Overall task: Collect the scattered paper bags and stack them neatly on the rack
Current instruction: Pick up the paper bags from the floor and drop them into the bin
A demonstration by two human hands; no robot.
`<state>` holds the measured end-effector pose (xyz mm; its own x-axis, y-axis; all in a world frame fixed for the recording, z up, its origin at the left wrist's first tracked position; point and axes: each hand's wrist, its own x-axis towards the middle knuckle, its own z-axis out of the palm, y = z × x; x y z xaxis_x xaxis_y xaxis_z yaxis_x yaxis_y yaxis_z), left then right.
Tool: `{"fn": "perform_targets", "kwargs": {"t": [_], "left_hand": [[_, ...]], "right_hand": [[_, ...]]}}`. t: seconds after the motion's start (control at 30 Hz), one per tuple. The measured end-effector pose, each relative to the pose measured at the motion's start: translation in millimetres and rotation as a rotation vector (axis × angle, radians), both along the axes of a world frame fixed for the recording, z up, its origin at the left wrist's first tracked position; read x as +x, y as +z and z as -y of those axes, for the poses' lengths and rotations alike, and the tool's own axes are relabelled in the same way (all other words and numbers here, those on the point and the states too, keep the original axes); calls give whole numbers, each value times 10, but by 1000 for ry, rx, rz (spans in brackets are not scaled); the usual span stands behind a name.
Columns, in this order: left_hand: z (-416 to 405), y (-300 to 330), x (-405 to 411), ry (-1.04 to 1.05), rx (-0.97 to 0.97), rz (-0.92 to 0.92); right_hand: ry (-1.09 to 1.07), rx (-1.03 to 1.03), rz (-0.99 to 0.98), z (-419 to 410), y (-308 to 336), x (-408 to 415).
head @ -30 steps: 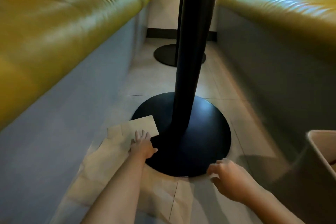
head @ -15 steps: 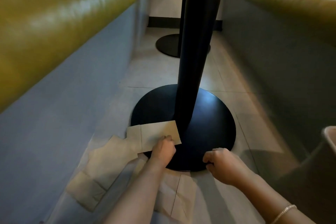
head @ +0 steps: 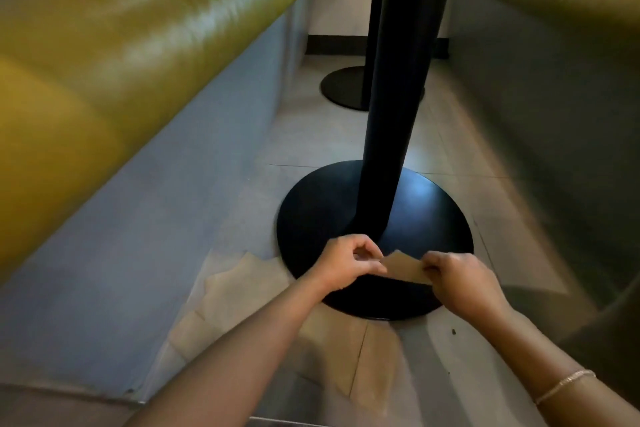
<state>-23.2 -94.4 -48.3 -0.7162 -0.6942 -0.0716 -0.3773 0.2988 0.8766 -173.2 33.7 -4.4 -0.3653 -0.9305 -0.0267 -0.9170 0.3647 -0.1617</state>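
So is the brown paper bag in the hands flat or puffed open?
Flat: the brown paper bag shows as one thin sheet, pinched between left hand and right hand.

A flat brown paper bag [head: 405, 269] is held between the two hands above the near edge of the round black metal table base [head: 429, 218], the left hand [head: 346, 265] at its left end and the right hand [head: 460, 279] at its right end. More flat brown paper bags [head: 242, 291] lie on the tiled floor [head: 311, 139], left of the base and beneath the left forearm. A yellow-cushioned bench [head: 121, 45] runs along the left, another cushioned bench [head: 554, 10] along the right. The black table post [head: 398, 80] rises from the base; a second round base [head: 343, 87] sits behind it.
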Motion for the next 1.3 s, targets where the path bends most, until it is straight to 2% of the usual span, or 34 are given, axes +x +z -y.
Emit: {"fn": "perform_targets", "kwargs": {"t": [0.07, 0.2, 0.23, 0.3, 0.37, 0.57, 0.7, 0.77, 0.93, 1.0, 1.13, 1.2, 1.3], "left_hand": [[233, -135, 214, 159, -116, 153], [479, -587, 915, 427, -149, 763], [478, -677, 1104, 495, -129, 849], [459, -787, 1397, 623, -47, 903], [500, -866, 1579, 665, -6, 949], [442, -886, 1681, 632, 35, 945], [317, -708, 1538, 513, -40, 1007], [320, -481, 1420, 437, -82, 912], [253, 354, 901, 341, -192, 469], [101, 743, 582, 317, -261, 312], [-372, 1415, -64, 312, -350, 12], [-632, 1697, -366, 320, -383, -107], [-978, 2047, -750, 312, -385, -297]], "right_hand": [[-49, -67, -1, 17, 72, -15], [-68, -156, -12, 69, 258, -44], [-68, -172, -9, 79, 290, -47], [-72, -188, -14, 96, 333, -45], [-61, -186, -10, 100, 350, -23], [114, -193, 26, 71, 235, 114], [208, -229, -15, -56, 257, 194], [213, -272, -40, -173, 354, 153], [50, -367, -110, -540, 1021, -139], [-36, -470, -130, -764, 1383, -250], [-268, -570, -295, -1294, 2036, -542], [-459, -532, -326, -1579, 2276, -780], [-671, -366, -291, -1960, 2455, -1063]]}}
